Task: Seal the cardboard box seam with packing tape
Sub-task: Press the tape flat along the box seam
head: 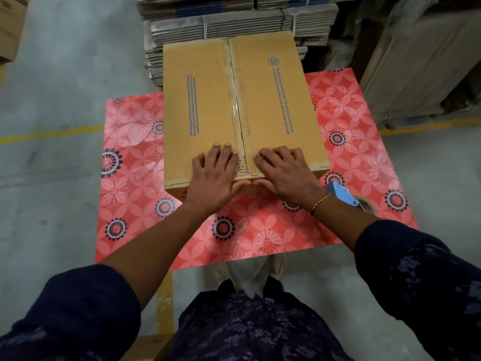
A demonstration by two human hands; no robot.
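Note:
A brown cardboard box [276, 100] with blue print stands on a red flowered table [351, 152]. Clear packing tape [238, 105] runs along its middle seam from the far edge to the near edge. My left hand [216, 173] lies flat on the box top just left of the seam at the near edge. My right hand [283, 170] presses flat just right of the seam, thumb over the near edge. Neither hand holds anything. A blue tape dispenser [346, 196] with a brown roll lies on the table, right of my right wrist.
Bundles of flattened cartons [234, 24] are stacked right behind the box. Large wrapped cardboard [416, 69] stands at the right. Another box [10, 29] sits at the far left on the grey floor, which has yellow lines [52, 132].

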